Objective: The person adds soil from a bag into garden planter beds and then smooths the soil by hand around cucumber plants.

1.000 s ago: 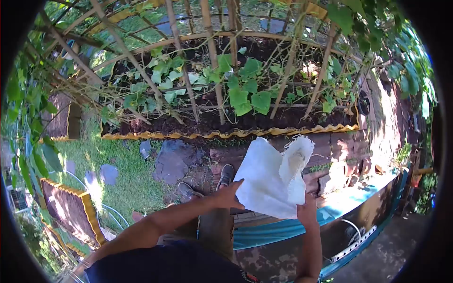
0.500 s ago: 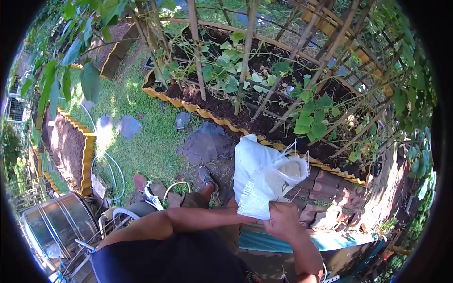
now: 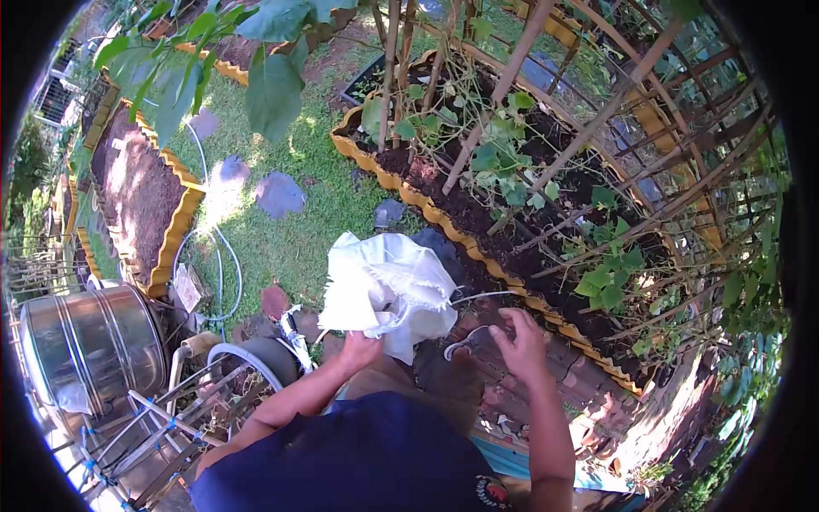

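The white sack [image 3: 392, 299] sits bunched in front of the person's waist, its frayed edge folded over and catching hard sunlight. The left hand [image 3: 363, 348] is at the sack's seven o'clock, closed on its lower edge with the cloth rising directly above the knuckles; most of those fingers are tucked behind the fabric, so I can't make out how each one grips. The right hand [image 3: 522, 346] is out at the sack's four o'clock, near but apart from the cloth, thumb and fingers parted and loosely bent. A pale cord [image 3: 485, 296] sticks out from the sack at three o'clock, its far end just above the right fingertips. Below it, a thin pale curl [image 3: 465, 343] lies beside the right thumb; from here I can't tell whether the thumb touches it, or what it is.

The sack's mouth is a glare of white folds, and whatever may be inside is hidden. It covers the ground right below it, and the feet are out of sight. At two o'clock from the sack runs the wavy yellow edging [image 3: 478, 252] of a planted bed. A shiny metal drum [image 3: 94, 350] is well off toward nine o'clock, and big leaves [image 3: 277, 94] at eleven o'clock are cut off by the top of the view.
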Motion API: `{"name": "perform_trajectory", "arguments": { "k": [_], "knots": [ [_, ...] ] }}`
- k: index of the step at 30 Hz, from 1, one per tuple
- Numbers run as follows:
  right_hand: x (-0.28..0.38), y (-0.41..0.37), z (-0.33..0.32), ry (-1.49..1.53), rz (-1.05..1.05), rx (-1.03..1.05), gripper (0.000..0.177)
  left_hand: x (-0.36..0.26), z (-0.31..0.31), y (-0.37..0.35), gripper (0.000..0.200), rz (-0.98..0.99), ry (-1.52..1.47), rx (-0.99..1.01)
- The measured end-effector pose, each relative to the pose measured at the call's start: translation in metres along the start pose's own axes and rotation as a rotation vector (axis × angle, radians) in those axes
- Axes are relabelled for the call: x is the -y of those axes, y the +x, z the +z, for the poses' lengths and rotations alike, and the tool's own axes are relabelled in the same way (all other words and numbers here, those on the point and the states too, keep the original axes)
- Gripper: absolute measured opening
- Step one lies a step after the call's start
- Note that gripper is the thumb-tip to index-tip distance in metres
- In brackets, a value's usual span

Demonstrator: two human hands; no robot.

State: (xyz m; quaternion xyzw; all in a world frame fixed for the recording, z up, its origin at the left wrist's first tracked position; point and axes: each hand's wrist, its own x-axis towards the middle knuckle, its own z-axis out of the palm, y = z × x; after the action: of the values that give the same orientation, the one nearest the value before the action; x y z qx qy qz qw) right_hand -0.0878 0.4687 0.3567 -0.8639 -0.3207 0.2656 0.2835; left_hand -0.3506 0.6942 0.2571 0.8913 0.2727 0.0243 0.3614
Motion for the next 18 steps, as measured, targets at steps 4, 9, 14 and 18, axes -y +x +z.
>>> {"name": "perform_trajectory", "arguments": {
  "k": [4,9,14,18],
  "knots": [
    [-0.123,-0.023,0.044,-0.169,0.41,0.164,0.031,0.021,-0.097,0.001,0.02,-0.273,-0.355,-0.373],
    [-0.248,-0.114,0.077,-0.602,0.284,0.397,0.033,0.059,-0.199,-0.013,0.028,-0.499,-0.712,-1.034],
    [-0.316,-0.148,0.099,-1.092,-0.03,1.329,0.049,0.136,-0.277,-0.036,0.025,-0.382,-0.42,-1.44],
    [-0.246,-0.075,0.108,-1.009,-0.102,1.227,0.039,0.21,-0.339,-0.045,0.027,-0.353,-0.455,-1.627]
  ]
}}
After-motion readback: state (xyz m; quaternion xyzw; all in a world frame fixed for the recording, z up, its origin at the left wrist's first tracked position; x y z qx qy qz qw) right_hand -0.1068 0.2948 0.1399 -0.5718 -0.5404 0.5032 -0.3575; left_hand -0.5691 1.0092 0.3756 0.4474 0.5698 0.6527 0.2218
